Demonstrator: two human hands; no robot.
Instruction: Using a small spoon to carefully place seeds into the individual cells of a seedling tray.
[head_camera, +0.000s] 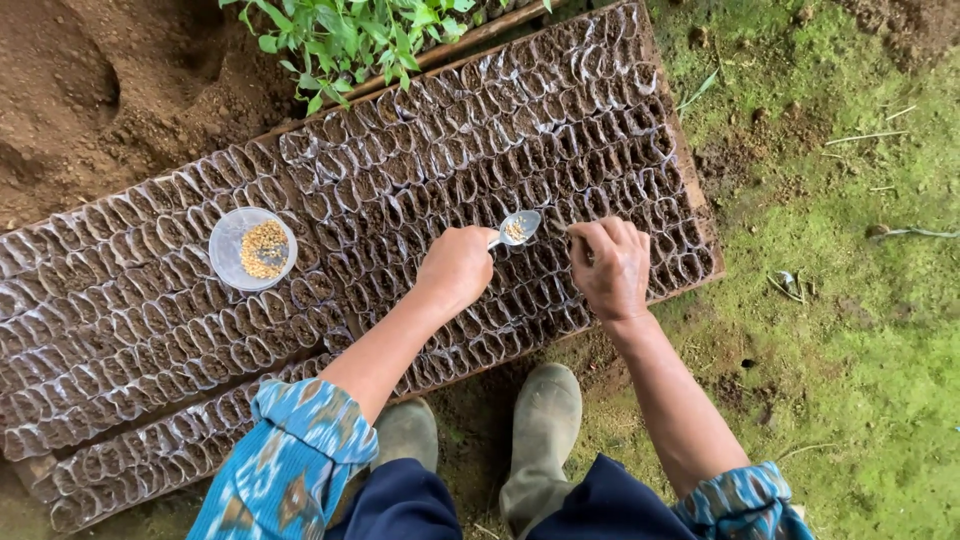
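Note:
My left hand (458, 264) grips a small metal spoon (518, 227) that carries a few pale seeds in its bowl. It hovers over rows of small soil-filled plastic seedling bags (560, 130) packed tightly in a wooden frame. Just right of the spoon, my right hand (610, 265) is bent down over the bags with its fingertips pinched together; whether a seed is between them I cannot tell. A round clear plastic lid (252, 248) holding a heap of pale seeds rests on the bags to the left.
Green seedlings (350, 35) grow at the top edge. Loose brown soil (90, 90) lies at the top left. Mossy ground (850, 330) spreads to the right. My two rubber boots (540, 420) stand by the frame's near edge.

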